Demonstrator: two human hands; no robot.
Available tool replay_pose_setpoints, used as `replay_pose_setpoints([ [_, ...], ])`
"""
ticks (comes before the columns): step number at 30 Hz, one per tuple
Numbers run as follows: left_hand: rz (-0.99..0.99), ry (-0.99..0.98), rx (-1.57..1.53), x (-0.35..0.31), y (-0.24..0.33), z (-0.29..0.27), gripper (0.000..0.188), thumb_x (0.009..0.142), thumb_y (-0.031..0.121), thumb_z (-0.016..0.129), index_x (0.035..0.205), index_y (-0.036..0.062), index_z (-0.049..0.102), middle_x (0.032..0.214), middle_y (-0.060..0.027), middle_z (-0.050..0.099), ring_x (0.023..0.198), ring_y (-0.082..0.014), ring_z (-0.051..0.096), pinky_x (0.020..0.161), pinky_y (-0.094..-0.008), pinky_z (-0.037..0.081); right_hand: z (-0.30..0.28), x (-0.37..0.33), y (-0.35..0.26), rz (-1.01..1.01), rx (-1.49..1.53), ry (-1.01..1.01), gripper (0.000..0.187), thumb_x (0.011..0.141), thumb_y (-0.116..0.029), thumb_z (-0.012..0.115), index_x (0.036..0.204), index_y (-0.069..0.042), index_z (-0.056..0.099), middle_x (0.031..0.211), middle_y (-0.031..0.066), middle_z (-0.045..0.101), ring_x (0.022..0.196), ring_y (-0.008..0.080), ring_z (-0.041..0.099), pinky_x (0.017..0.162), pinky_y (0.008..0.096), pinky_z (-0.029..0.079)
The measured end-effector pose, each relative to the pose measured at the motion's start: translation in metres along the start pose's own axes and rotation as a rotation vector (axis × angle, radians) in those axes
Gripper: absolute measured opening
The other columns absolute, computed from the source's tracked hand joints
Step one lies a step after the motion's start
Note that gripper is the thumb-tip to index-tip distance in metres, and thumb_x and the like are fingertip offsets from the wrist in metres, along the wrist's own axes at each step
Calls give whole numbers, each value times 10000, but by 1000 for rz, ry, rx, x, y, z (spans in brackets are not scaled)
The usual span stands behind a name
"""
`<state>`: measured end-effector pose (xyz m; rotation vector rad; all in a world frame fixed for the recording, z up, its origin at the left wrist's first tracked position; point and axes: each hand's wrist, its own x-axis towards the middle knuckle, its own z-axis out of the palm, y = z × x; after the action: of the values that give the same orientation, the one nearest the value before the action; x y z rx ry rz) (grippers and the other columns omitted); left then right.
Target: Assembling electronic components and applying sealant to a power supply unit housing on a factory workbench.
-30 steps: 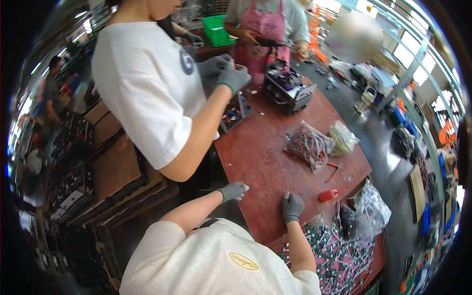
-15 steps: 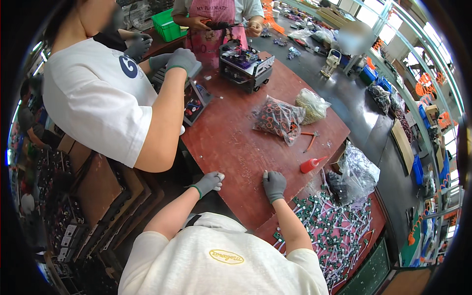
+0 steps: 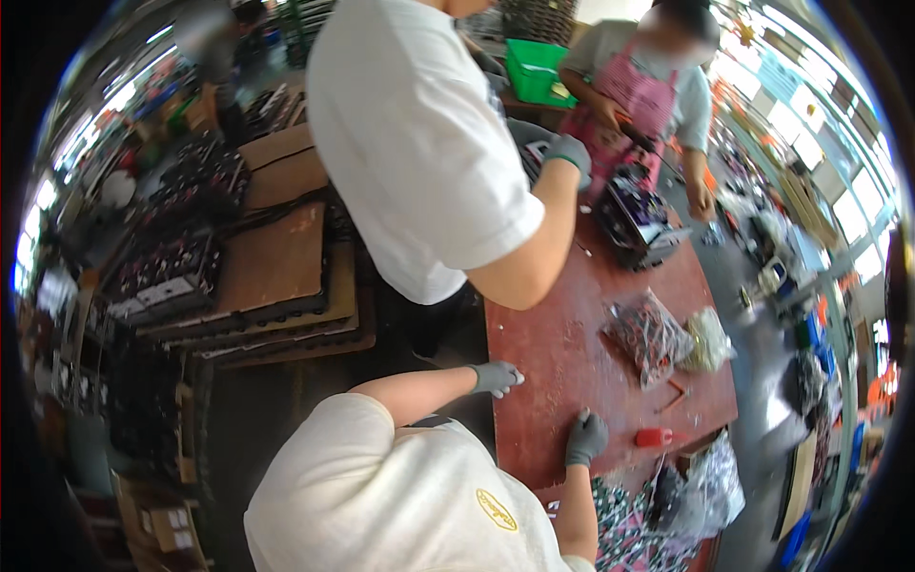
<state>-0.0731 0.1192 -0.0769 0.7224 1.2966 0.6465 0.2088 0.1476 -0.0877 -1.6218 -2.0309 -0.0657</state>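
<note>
Seemingly curled, right hand [image 3: 587,439] near red bottle [image 3: 653,438].

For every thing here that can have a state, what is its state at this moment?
Left hand: gloved, fingers curled
Right hand: gloved, fingers curled
Red bottle: lying on its side
Bag of orange-and-grey parts: filled
Pale bag: filled
Small green boards: spread loose
Black device: top uncovered, inner parts showing
Green crate: open on top
</note>
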Motion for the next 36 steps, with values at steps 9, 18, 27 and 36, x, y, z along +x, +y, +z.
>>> replay_pose_setpoints([
  [9, -2, 25, 106, -9, 8, 5, 213, 905, 272, 545, 996, 81, 564, 781, -6, 510, 652, -114, 478, 589, -263, 449, 2, -3, 5, 36, -55, -67, 379, 908, -306, 522, 619, -61, 517, 638, 167, 567, 615, 352, 553, 566, 472, 419],
  [18, -22, 8, 106, -4, 6, 4, 207, 904, 268, 547, 994, 82, 568, 796, -20, 528, 664, -126, 504, 609, -276, 473, 6, -4, 7, 25, -73, -50, 385, 909, -308, 520, 616, -58, 517, 632, 173, 563, 599, 357, 549, 559, 479, 418],
  [27, 16, -7, -16, 0, -4, 0, 155, 906, 234, 560, 969, 93, 572, 793, -3, 523, 650, -114, 500, 571, -260, 457, -1, -1, -1, 31, -46, -41, 330, 874, -282, 545, 616, -75, 544, 642, 150, 585, 626, 339, 570, 571, 462, 439],
  [36, -24, -72, -61, -4, 1, -6, 109, 934, 183, 526, 991, 96, 557, 778, 25, 487, 621, -73, 479, 558, -233, 450, -5, 2, -4, 47, -17, 24, 312, 856, -281, 567, 608, -92, 550, 629, 125, 580, 611, 315, 575, 568, 448, 446],
])
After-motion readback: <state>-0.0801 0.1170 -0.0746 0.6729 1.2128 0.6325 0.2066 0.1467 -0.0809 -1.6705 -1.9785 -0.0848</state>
